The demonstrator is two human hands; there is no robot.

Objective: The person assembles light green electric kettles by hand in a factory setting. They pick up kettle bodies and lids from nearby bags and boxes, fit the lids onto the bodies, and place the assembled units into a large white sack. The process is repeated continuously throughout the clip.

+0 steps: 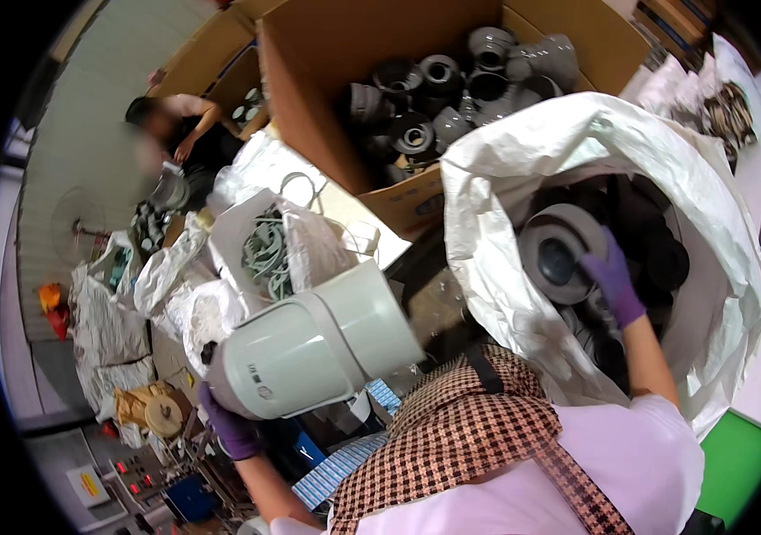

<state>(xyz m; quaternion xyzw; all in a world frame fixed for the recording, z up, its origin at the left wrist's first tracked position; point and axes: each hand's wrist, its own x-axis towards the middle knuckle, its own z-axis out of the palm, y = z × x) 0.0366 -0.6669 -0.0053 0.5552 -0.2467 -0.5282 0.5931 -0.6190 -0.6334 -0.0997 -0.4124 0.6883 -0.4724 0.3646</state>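
Observation:
My left hand (229, 428), in a purple glove, grips the underside of a large white cylindrical housing (309, 343) that lies tilted, its rounded end toward me. My right hand (611, 281), also gloved in purple, reaches down into a big white woven sack (505, 232) and closes its fingers on the rim of a grey round part (557, 254). More dark round parts fill the sack below and around that one. My checked apron and pale sleeves fill the lower middle of the view.
A large cardboard box (309, 98) behind the sack holds several grey pipe fittings (452, 89). A white bag with greenish rings (266, 254) stands left of it. Another person (175, 134) crouches at the far left among more bags. A green surface (737, 464) lies at lower right.

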